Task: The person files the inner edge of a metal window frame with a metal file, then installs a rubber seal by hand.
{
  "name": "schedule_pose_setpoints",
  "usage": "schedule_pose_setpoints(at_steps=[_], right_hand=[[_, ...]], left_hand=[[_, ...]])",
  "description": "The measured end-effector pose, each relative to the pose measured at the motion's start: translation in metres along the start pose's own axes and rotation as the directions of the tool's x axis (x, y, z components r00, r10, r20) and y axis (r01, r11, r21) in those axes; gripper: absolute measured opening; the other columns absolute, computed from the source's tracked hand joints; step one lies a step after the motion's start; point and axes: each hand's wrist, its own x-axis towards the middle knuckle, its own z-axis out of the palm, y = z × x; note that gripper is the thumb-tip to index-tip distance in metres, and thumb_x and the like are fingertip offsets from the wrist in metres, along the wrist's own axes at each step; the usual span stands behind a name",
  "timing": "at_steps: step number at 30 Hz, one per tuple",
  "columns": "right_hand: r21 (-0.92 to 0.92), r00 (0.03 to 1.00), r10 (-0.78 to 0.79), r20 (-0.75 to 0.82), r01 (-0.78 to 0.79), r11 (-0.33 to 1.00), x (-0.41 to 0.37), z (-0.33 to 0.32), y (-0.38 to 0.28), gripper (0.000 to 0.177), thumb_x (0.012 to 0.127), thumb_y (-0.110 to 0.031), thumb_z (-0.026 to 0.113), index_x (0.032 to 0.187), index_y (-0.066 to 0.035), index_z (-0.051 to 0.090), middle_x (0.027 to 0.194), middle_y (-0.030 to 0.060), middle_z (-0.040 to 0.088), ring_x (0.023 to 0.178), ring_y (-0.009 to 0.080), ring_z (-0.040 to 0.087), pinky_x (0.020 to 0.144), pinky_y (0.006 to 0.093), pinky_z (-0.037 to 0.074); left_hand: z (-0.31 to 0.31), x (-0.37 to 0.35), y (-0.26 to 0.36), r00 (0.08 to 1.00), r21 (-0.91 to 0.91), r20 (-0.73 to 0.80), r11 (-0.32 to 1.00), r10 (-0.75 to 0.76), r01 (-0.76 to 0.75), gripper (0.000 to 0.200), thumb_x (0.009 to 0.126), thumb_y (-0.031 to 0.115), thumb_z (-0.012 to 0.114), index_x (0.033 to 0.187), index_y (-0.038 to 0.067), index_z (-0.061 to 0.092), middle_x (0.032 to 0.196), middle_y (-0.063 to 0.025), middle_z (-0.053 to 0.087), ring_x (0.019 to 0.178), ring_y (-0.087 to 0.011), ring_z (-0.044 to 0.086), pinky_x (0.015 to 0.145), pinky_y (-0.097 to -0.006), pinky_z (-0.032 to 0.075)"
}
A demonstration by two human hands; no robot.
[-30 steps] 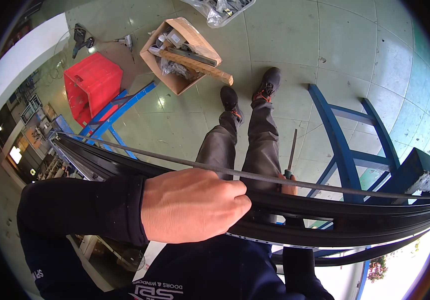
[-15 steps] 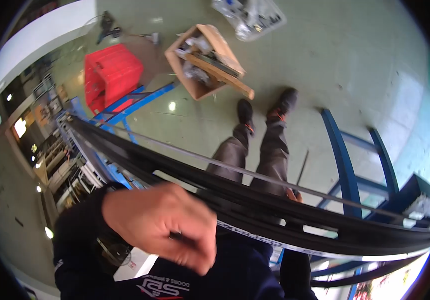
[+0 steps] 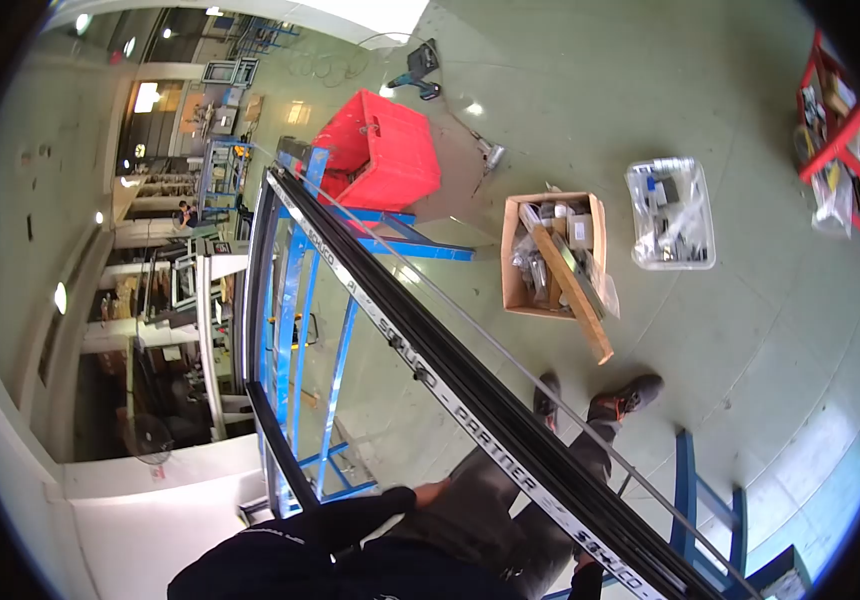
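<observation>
A long black window or door profile (image 3: 430, 385) with white lettered film runs diagonally from upper left to lower right, in front of my body. My left hand (image 3: 434, 492) is low beside my thigh, left of the profile; only a strip of skin shows and its fingers are hidden. Of my right hand (image 3: 584, 558), a small part shows at the profile's lower edge, near the dark sleeve; its fingers and anything in them are hidden. A thin grey strip (image 3: 510, 355) lies along the profile's far side.
Blue trestles (image 3: 295, 330) stand under the frame on the left, with another blue stand (image 3: 686, 490) at lower right. On the floor are a red crate (image 3: 390, 155), a cardboard box (image 3: 595, 235) of parts, a clear tub (image 3: 672, 255), and a drill (image 3: 418, 75). A red rack (image 3: 840, 150) stands right.
The view has turned, and the profile now slants more steeply with its lettering showing. My left hand has dropped from above the profile to beside my thigh. The thin tool near my right hand is mostly hidden.
</observation>
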Motion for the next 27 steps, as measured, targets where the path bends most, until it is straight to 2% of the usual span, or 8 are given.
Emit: schedule_pose_setpoints(at_steps=[1,5,8,10,11,20,23,27], right_hand=[[-0.033,1.000,-0.021,0.019,0.022,0.999,0.005,0.001,0.000,0.053,0.085,-0.036,0.070,0.127,-0.005,0.063,0.132,0.0191,0.058,0.124,0.0311,0.051,0.102,0.0403,0.040],[-0.207,0.987,-0.140,0.084,0.155,0.966,0.012,0.010,-0.015,0.056,0.085,-0.036,0.070,0.130,-0.005,0.062,0.139,0.0195,0.057,0.131,0.0323,0.049,0.108,0.0392,0.039],[-0.449,0.963,-0.251,-0.099,0.182,0.875,0.003,0.026,-0.040,0.049,0.082,-0.040,0.070,0.117,-0.006,0.063,0.116,0.0229,0.064,0.111,0.0403,0.059,0.095,0.0464,0.046],[-0.572,0.906,-0.376,-0.193,0.208,0.794,0.004,0.047,-0.060,0.046,0.080,-0.043,0.069,0.108,-0.007,0.064,0.101,0.0251,0.070,0.098,0.0457,0.065,0.086,0.0513,0.051],[-0.605,0.963,-0.206,-0.175,0.060,0.794,-0.007,0.055,-0.098,0.045,0.081,-0.041,0.069,0.109,-0.007,0.064,0.098,0.0245,0.070,0.095,0.0462,0.066,0.083,0.0525,0.051],[-0.690,0.853,-0.507,0.120,0.439,0.576,0.113,0.200,-0.266,0.045,0.083,-0.029,0.061,0.120,-0.004,0.057,0.103,0.0288,0.067,0.102,0.0492,0.061,0.086,0.0551,0.048],[-0.802,0.893,-0.417,0.167,0.370,0.470,0.184,0.249,-0.326,0.040,0.084,-0.029,0.060,0.114,-0.004,0.055,0.105,0.0302,0.067,0.105,0.0490,0.061,0.091,0.0544,0.048],[-0.813,0.821,-0.513,0.250,0.465,0.349,0.250,0.283,-0.364,0.058,0.082,-0.026,0.063,0.134,-0.007,0.047,0.116,0.0305,0.063,0.110,0.0487,0.059,0.095,0.0539,0.048]], left_hand=[[0.002,-0.046,0.047,0.994,-0.182,-0.114,0.983,-0.001,-0.020,0.098,0.093,0.079,0.024,0.136,-0.003,0.055,0.136,-0.0263,0.056,0.133,-0.0392,0.049,0.112,-0.0406,0.036],[-0.007,-0.033,0.043,0.994,-0.224,0.098,0.974,0.055,-0.032,0.098,0.090,0.082,0.029,0.126,-0.003,0.064,0.127,-0.0239,0.064,0.120,-0.0358,0.059,0.106,-0.0402,0.041],[-0.004,-0.017,0.038,0.999,-0.290,0.045,0.957,-0.013,0.026,0.090,0.092,0.072,0.045,0.125,-0.010,0.060,0.109,-0.0241,0.069,0.106,-0.0306,0.067,0.095,-0.0370,0.049],[-0.008,-0.011,0.035,0.999,-0.423,0.040,0.905,-0.015,0.030,0.097,0.083,0.073,0.056,0.128,-0.013,0.056,0.126,-0.0312,0.061,0.118,-0.0369,0.061,0.102,-0.0396,0.046],[-0.006,-0.004,0.029,1.000,-0.437,0.009,0.899,-0.020,0.022,0.095,0.082,0.070,0.059,0.130,-0.012,0.055,0.126,-0.0308,0.061,0.119,-0.0371,0.060,0.102,-0.0397,0.046],[0.018,0.036,-0.020,0.982,-0.529,-0.152,0.830,0.110,-0.175,0.074,0.087,0.058,0.063,0.130,-0.002,0.059,0.121,-0.0268,0.065,0.115,-0.0396,0.062,0.098,-0.0424,0.049],[0.052,0.058,-0.038,0.983,-0.617,-0.139,0.766,0.119,-0.180,0.074,0.089,0.058,0.061,0.133,-0.002,0.056,0.123,-0.0263,0.064,0.117,-0.0386,0.061,0.099,-0.0415,0.048],[0.081,0.064,-0.045,0.988,-0.759,-0.063,0.636,0.144,-0.141,0.078,0.091,0.060,0.058,0.138,-0.001,0.052,0.126,-0.0243,0.064,0.121,-0.0358,0.060,0.103,-0.0399,0.046]])
